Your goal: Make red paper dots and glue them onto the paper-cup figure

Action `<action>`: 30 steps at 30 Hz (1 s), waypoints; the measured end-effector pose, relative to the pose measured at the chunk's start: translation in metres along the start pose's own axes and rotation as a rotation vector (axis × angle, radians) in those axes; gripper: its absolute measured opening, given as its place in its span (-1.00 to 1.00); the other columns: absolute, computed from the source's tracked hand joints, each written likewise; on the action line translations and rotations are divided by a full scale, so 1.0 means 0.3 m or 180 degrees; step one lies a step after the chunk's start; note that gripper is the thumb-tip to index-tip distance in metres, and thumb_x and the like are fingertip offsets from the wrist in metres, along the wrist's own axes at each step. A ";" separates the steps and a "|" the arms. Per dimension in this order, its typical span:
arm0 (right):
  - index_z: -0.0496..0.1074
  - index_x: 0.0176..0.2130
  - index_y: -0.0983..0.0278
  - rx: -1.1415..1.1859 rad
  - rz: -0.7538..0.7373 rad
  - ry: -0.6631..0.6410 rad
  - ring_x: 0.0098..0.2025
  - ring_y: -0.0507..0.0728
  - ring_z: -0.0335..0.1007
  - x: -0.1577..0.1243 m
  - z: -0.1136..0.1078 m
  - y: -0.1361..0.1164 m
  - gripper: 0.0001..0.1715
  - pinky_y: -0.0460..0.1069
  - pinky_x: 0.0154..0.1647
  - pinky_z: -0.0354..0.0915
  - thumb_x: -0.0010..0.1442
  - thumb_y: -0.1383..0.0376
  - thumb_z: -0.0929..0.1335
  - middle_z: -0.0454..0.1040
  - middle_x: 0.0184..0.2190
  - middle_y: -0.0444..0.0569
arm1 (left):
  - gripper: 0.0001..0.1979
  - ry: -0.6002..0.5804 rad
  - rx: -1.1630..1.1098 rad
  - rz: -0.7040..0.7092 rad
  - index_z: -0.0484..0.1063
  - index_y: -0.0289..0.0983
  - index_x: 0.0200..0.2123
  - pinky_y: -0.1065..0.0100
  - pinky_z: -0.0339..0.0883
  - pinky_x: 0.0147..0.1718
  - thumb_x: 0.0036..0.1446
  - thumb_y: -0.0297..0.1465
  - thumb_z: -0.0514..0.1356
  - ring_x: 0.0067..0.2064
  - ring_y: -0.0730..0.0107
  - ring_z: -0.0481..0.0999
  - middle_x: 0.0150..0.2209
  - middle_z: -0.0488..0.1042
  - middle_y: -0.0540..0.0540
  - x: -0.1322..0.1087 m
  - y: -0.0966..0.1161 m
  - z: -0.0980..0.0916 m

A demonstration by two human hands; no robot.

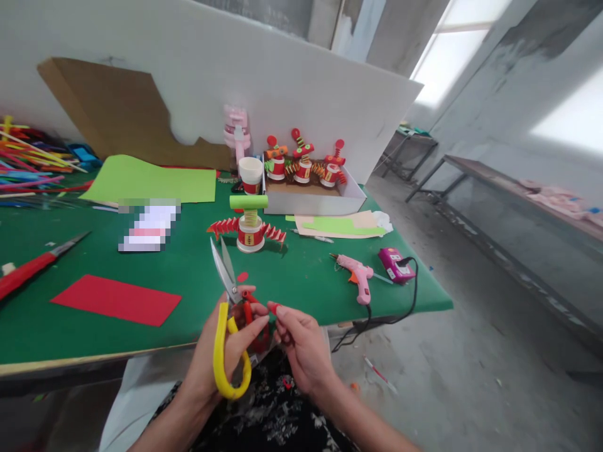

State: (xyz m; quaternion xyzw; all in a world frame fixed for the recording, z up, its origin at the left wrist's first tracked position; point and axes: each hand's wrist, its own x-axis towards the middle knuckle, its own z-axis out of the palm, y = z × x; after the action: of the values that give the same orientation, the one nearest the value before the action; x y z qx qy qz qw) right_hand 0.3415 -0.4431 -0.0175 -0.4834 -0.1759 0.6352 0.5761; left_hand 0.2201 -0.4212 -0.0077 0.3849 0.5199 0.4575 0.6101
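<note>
My left hand (238, 342) is closed round a pair of scissors (230, 282), whose blades point up and away, slightly parted. The handle loop over the back of the hand is yellow; a red loop (261, 339) shows by the fingers, and I cannot tell whether it belongs to the same pair. My right hand (301, 339) pinches a small red paper piece (274, 307) close to the left fingertips. A small red paper disc (242, 276) lies beyond the scissors. Behind it stands a paper-cup figure (250, 235) with pleated red arms and a green paper roll on top.
A red paper sheet (117, 300) and red-handled scissors (32, 270) lie left. At right are a pink glue gun (358, 276) and purple power box (396, 266) with a cord over the edge. A white box (313, 204) holds finished figures; stacked cups (250, 172) stand beside it.
</note>
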 end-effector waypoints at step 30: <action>0.55 -0.51 0.31 -0.0449 0.0075 -0.0289 -0.54 -0.04 0.37 -0.010 -0.045 -0.014 -0.60 -0.15 -0.44 0.25 -0.24 0.12 0.64 0.51 -0.59 -0.16 | -0.51 -0.0838 0.0879 0.0116 0.31 -0.21 -0.02 0.43 0.29 -0.61 -0.03 -0.19 0.28 -0.60 0.48 0.37 -0.46 0.45 0.08 -0.006 -0.005 -0.078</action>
State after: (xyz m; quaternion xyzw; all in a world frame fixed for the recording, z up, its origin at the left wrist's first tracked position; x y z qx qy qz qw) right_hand 0.3544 -0.4490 -0.0193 -0.4955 -0.2404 0.6493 0.5246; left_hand 0.1972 -0.4235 -0.0123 0.5309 0.4864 0.3384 0.6059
